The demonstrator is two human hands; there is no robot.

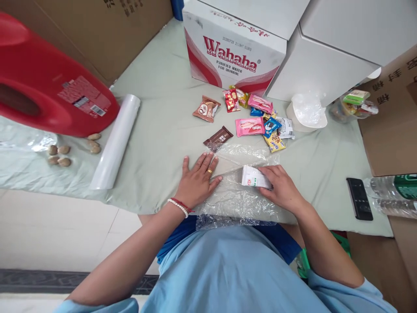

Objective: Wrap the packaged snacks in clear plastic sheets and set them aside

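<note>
A sheet of clear plastic film lies crinkled on the table in front of me, its near edge hanging over toward my lap. My left hand rests flat on the film's left side, fingers stretched out. In my right hand is a small white packet with red and green print, gripped between thumb and fingers above the film. Just beyond my left fingertips is a dark brown snack packet. Behind the film lie a pink wafer packet, a yellow packet and a brown round-cake packet.
A roll of plastic film lies at left, beside a big red jug and several nuts. A Wahaba-printed carton stands behind. At right are a white tub, a black phone and plastic bottles.
</note>
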